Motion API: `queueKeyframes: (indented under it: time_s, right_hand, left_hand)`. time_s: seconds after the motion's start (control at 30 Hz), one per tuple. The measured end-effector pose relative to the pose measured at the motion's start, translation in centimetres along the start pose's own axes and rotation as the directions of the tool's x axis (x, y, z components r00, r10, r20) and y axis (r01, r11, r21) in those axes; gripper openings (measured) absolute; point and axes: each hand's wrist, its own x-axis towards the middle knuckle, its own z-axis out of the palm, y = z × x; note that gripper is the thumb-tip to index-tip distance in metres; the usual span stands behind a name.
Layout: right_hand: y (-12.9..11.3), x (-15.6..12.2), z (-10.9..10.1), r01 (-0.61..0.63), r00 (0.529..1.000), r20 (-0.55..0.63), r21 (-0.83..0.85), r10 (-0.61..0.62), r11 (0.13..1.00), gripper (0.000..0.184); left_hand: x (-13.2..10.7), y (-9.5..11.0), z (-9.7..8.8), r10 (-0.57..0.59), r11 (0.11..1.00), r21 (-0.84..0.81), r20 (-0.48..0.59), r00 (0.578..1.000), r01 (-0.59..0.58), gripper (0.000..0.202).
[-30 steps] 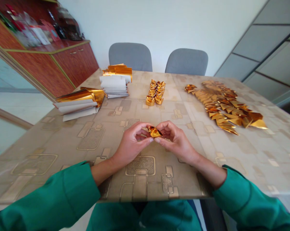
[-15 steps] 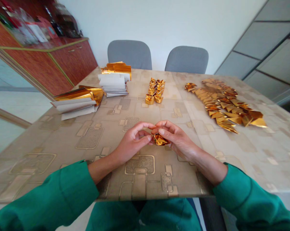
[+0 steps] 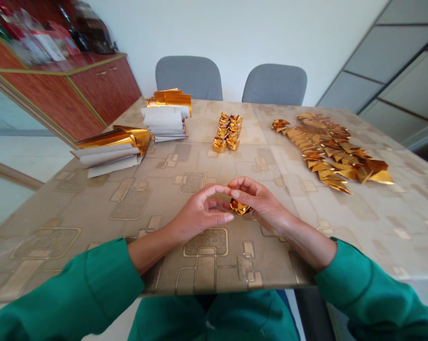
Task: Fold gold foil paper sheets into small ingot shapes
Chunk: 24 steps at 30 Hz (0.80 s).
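Observation:
A small folded gold foil paper ingot (image 3: 239,207) is pinched by my right hand (image 3: 267,203), just above the table's near middle. Its right side is hidden behind my fingers. My left hand (image 3: 203,208) is beside it on the left, thumb and fingers apart, with the index fingertip close to my right fingers. Whether any left finger touches the foil is hard to see. Beyond my hands, two short rows of finished gold paper ingots (image 3: 227,132) stand on the patterned tablecloth (image 3: 199,182).
To the right lies a spread of folded gold paper pieces (image 3: 334,151). Stacks of gold-and-white paper (image 3: 166,121) and another fanned stack (image 3: 112,151) sit at the left. Two grey chairs (image 3: 188,78) stand behind the table, and a red-brown cabinet (image 3: 71,94) is at far left.
My left thumb has come away from the foil ingot and the left hand has opened. My right hand still holds the ingot, turned slightly. The view has shifted a little.

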Motion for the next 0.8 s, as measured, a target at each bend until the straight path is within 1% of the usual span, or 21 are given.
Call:
queueKeyframes:
  time_s: [0.1,0.2,0.27,0.3,0.4,0.47,0.53,0.6,0.67,0.73,0.8]
  right_hand:
    - [0.04,-0.21,0.20,0.008,1.000,0.019,0.022,-0.008,1.000,0.029]
    - [-0.21,-0.35,0.19,0.041,0.999,0.022,0.067,-0.043,0.997,0.032]
    - [-0.42,-0.33,0.02,0.027,0.999,0.018,0.129,-0.029,0.991,0.031]
    - [-0.50,-0.30,-0.08,-0.001,1.000,0.028,0.156,-0.004,0.988,0.029]
    - [-0.56,-0.20,-0.20,-0.090,0.991,0.116,0.235,0.064,0.968,0.034]
    - [-0.48,-0.19,-0.05,-0.109,0.983,0.172,0.294,0.060,0.950,0.040]
    - [-0.34,-0.24,0.21,-0.081,0.985,0.172,0.329,0.025,0.941,0.036]
    - [-0.19,-0.28,0.41,-0.031,0.990,0.138,0.321,-0.015,0.947,0.026]
    - [-0.11,-0.25,0.42,0.003,0.994,0.104,0.304,-0.036,0.953,0.022]
    - [-0.12,-0.14,0.21,0.001,0.996,0.087,0.301,-0.028,0.954,0.018]
    - [-0.19,0.01,-0.14,-0.032,0.995,0.095,0.306,0.003,0.951,0.018]
  left_hand:
    - [0.15,-0.30,0.34,0.129,0.990,0.067,-0.069,0.989,-0.124,0.032]
    - [0.26,-0.37,0.40,0.213,0.976,0.088,-0.155,0.965,-0.201,0.023]
    - [0.30,-0.25,0.28,0.252,0.967,0.089,-0.222,0.942,-0.238,0.023]
    - [0.32,-0.15,0.21,0.272,0.962,0.098,-0.251,0.929,-0.255,0.024]
    - [0.37,0.07,0.06,0.338,0.941,0.141,-0.297,0.893,-0.309,0.024]
    - [0.40,0.06,0.08,0.376,0.926,0.155,-0.330,0.866,-0.343,0.024]
    - [0.40,-0.07,0.18,0.384,0.923,0.149,-0.353,0.853,-0.354,0.026]
    - [0.31,-0.25,0.31,0.357,0.934,0.118,-0.336,0.871,-0.337,0.028]
    - [0.16,-0.32,0.42,0.310,0.950,0.053,-0.272,0.911,-0.307,0.030]
    - [-0.01,-0.23,0.47,0.267,0.959,-0.041,-0.197,0.943,-0.280,0.029]
    - [-0.14,0.00,0.45,0.210,0.959,-0.161,-0.139,0.968,-0.231,0.026]
